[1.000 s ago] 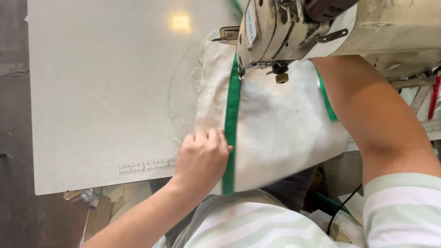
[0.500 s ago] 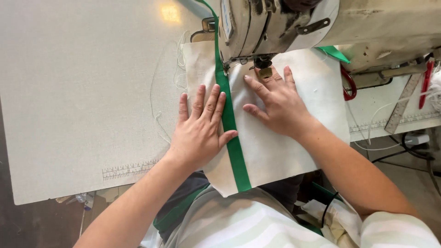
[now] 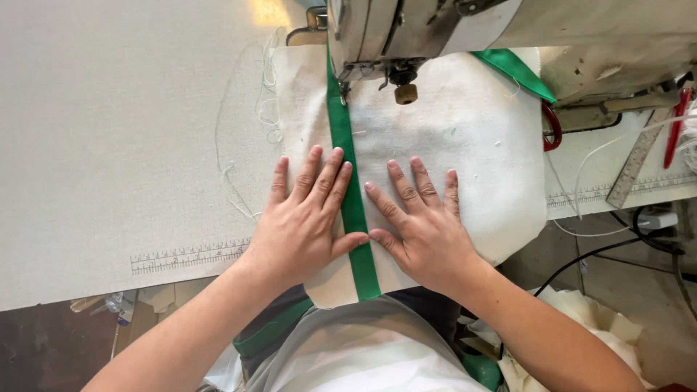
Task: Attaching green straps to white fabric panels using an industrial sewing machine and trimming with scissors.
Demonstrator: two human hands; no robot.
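My left hand (image 3: 303,225) and right hand (image 3: 420,229) press flat, gripping nothing, flanking the green ribbon strip (image 3: 350,196) on cream canvas cloth (image 3: 465,145); the grey sewing machine (image 3: 406,29) sits at twelve o'clock. Uneven pressure could skew the seam.

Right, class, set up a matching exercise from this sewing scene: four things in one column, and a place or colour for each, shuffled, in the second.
Things:
1. left hand
2. right hand
3. green ribbon
4. metal ruler

Descriptions:
A. runs between the two hands, up under the sewing machine
B. flat on the cream fabric, right of the ribbon
C. lies on the table at the far right
D. flat on the fabric, fingers over the ribbon's left edge

Pairs: 1-D, 2-B, 3-A, 4-C
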